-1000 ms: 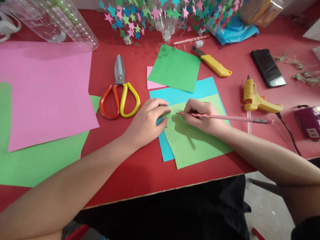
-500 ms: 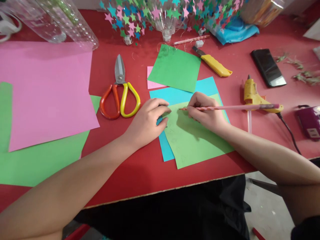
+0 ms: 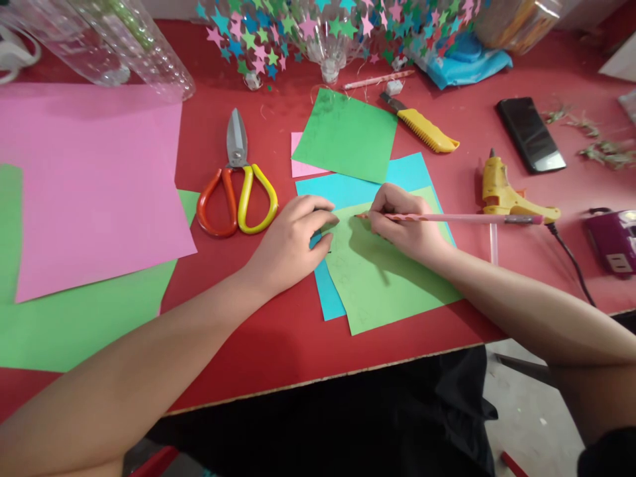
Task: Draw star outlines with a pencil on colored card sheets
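Head view: a red table [image 3: 278,351], with pale floor [image 3: 521,417] showing at near right. At far right, a clear jar [image 3: 519,26] holds orange-brown contents, too blurred to name. Two pencils: a far pencil [image 3: 377,80] lies loose; the right hand [image 3: 412,233] pinches the pink pencil [image 3: 467,218], tip at the light green sheet [image 3: 377,305], near centre. The left hand [image 3: 301,235] rests half-open at that sheet's left edge.

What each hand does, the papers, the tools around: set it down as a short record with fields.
Right hand: grips a pink pencil, tip at light green sheet
Left hand: spread at that sheet's left edge
Underneath: blue sheet
Left side: red-and-yellow-handled scissors
Beyond: dark green sheet, yellow cutter
Right side: yellow glue gun, black phone
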`<state>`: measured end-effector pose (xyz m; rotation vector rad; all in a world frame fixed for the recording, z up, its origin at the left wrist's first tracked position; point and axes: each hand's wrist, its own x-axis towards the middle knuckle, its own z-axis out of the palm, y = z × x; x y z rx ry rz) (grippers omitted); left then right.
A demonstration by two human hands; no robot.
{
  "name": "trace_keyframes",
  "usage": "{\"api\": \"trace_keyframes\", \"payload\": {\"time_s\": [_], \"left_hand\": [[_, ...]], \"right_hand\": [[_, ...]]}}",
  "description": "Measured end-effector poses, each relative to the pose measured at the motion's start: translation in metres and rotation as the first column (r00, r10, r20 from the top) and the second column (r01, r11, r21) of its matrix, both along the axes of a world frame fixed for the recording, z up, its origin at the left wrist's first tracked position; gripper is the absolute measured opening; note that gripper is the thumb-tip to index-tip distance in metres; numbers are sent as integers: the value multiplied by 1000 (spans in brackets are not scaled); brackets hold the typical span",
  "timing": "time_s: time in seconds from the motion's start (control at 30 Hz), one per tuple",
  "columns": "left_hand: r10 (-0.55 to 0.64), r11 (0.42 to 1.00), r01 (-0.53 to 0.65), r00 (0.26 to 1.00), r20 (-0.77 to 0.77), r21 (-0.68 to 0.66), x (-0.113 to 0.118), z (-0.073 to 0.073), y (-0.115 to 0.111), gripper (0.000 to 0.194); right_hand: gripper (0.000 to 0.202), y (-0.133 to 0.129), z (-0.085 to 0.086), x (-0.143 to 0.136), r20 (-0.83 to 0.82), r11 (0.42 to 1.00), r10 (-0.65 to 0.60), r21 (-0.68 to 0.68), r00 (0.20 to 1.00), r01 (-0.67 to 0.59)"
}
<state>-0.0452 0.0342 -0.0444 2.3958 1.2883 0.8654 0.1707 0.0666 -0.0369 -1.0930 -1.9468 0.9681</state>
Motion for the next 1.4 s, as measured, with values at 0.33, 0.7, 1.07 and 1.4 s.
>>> {"api": "trace_keyframes", "payload": {"time_s": [0.33, 0.7, 1.07, 1.4], "left_hand": [[-1, 1000, 1, 1000, 0, 2, 0, 0, 0, 16], [5, 1000, -5, 1000, -1, 7, 0, -1, 0, 16], [3, 1000, -3, 1000, -3, -20, 0, 0, 0, 16], [-6, 999, 6, 1000, -23, -34, 0, -2, 0, 21]], "right_hand": [[19, -1, 2, 1, 7, 1000, 16, -15, 1000, -16], [17, 0, 0, 0, -35, 999, 16, -41, 999, -18], [19, -1, 0, 0, 0, 1000, -1, -18, 1000, 1], [17, 0, 11, 4, -200, 949, -38, -313, 979, -27]]}}
